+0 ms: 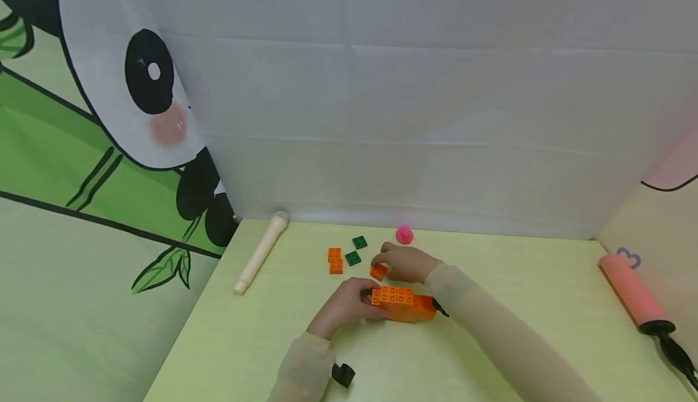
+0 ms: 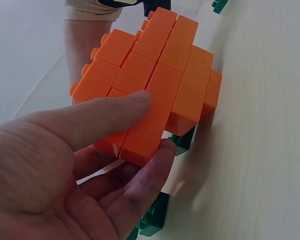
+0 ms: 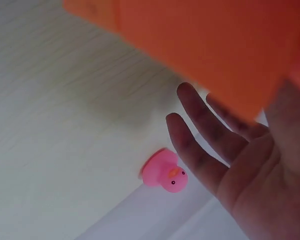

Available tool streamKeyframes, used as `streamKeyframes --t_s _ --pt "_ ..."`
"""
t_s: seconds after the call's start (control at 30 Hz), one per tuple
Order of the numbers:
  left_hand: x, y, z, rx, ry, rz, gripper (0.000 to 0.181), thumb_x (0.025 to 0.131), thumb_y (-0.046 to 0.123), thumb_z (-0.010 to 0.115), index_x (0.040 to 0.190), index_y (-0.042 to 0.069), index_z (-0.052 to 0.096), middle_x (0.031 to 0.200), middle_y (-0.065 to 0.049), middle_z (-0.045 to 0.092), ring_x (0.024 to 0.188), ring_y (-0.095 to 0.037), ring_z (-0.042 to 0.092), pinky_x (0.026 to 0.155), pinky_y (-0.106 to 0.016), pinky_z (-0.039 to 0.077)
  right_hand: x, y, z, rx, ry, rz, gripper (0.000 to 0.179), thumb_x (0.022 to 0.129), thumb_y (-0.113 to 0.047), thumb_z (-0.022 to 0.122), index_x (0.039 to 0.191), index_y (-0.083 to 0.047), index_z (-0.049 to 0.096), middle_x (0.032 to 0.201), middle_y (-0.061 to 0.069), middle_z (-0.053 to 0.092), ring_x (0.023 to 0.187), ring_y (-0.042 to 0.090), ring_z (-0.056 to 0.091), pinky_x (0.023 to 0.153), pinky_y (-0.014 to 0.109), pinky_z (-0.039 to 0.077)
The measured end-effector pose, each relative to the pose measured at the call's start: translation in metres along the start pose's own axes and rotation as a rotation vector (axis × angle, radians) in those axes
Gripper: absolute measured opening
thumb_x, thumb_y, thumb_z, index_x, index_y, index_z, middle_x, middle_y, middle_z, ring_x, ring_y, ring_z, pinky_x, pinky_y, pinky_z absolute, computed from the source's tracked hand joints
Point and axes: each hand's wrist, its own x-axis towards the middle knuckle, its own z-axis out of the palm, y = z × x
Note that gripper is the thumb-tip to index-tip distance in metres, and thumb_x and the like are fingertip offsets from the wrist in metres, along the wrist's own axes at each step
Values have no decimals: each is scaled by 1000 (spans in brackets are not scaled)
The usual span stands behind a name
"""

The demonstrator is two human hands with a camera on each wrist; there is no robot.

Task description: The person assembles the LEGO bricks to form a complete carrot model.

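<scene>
Left grip (image 1: 349,302) holds joined bricks (image 1: 402,307), right grip (image 1: 408,262) apparently one brick (image 1: 378,272).

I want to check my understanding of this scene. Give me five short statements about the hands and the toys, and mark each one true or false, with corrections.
1. In the head view, the pale rod lies right of the green bricks. False: it lies left of them.
2. The left hand holds a built orange block shape. True.
3. The pink duck sits near the far edge of the table. True.
4. The right hand touches the pink duck. False: it is at a small orange brick, apart from the duck.
5. The salmon-pink cylinder has a black end. True.
</scene>
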Motion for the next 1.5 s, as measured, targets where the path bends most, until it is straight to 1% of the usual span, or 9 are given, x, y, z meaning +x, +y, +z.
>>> streamKeyframes --t_s 0.1,0.27,0.37,0.53,0.77,1.0,1.17,1.33,1.5 --pt "0 1 0 -2 -4 4 33 84 22 90 112 13 76 101 6 69 80 -17 61 74 -33 52 1 1 3 -46 18 51 27 96 -10 77 122 -19 76 110 0 62 91 17 62 91 33 56" --pt "0 1 1 -8 -7 -1 33 84 21 90 112 11 76 102 5 70 80 -16 62 74 -32 53 -1 8 7 -30 20 137 21 93 -15 81 113 -16 75 93 -5 59 79 15 57 84 31 55" --pt "0 -1 2 -12 -6 -5 34 84 20 90 113 11 75 102 5 70 80 -17 62 74 -32 53 -4 14 8 10 28 158 19 90 -13 83 107 -15 75 87 -5 59 78 16 56 82 32 54" --pt "1 -3 2 -11 -4 -13 35 84 21 90 114 11 75 104 4 71 81 -17 63 74 -34 53 -15 25 7 127 80 169 18 89 -14 85 103 -11 73 89 -5 64 82 18 58 84 36 54" --pt "1 -2 3 7 3 -4 35 84 22 90 114 11 76 103 4 70 80 -17 62 72 -33 53 -41 40 7 206 180 151 27 89 -21 83 110 -8 73 94 -4 65 88 19 59 84 37 53" --pt "1 -2 6 19 43 2 33 85 20 89 114 13 77 101 5 70 81 -17 61 72 -32 52 -72 49 12 428 316 59 26 89 -14 77 113 -6 71 100 -2 65 95 26 63 84 38 58" --pt "1 -2 6 33 69 -2 33 85 18 88 115 12 77 97 7 69 80 -16 59 69 -30 50 -91 50 16 559 386 -8 27 92 -12 76 116 -6 69 108 0 65 100 24 64 89 45 59" --pt "2 -2 6 38 69 -4 32 86 19 88 116 12 77 96 7 68 79 -16 58 68 -29 49 -108 44 23 591 421 -49 27 92 -10 77 118 -11 69 112 -3 67 103 21 66 93 50 57" --pt "2 -1 5 41 70 -5 33 86 20 88 116 12 77 95 7 68 78 -16 58 67 -29 49 -118 34 31 592 452 -91 29 94 -14 79 121 -15 70 115 -6 69 104 20 67 93 50 57"
